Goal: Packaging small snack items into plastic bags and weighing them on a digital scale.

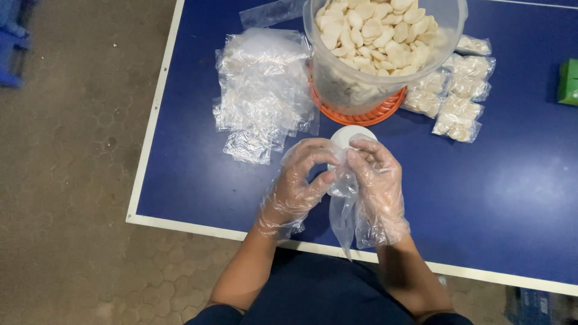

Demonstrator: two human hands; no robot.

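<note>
- Small clear plastic bag (pixel 343 204), pinched at its mouth between both gloved hands, hanging over the near edge of the blue table (pixel 512 198).
- Left hand (pixel 298 186): fingers curled, thumb and forefinger closed on the bag's left lip.
- Right hand (pixel 376 186): fingers bent, gripping the right lip; loose glove film makes the exact hold hard to judge.
- Best handled, judging from this view, by rubbing the two lips apart with the fingertips, then pulling the mouth wide and even before filling.
- One small white cup (pixel 349 135) just beyond the fingers, partly hidden.
- One large clear tub of pale crackers (pixel 376 36) on one orange lid (pixel 361 114).
- One heap of empty bags (pixel 262 90) to the left; number impossible to count.
- About seven filled packets (pixel 457 105) to the right.
- One green box (pixel 568 81) at the right edge.
</note>
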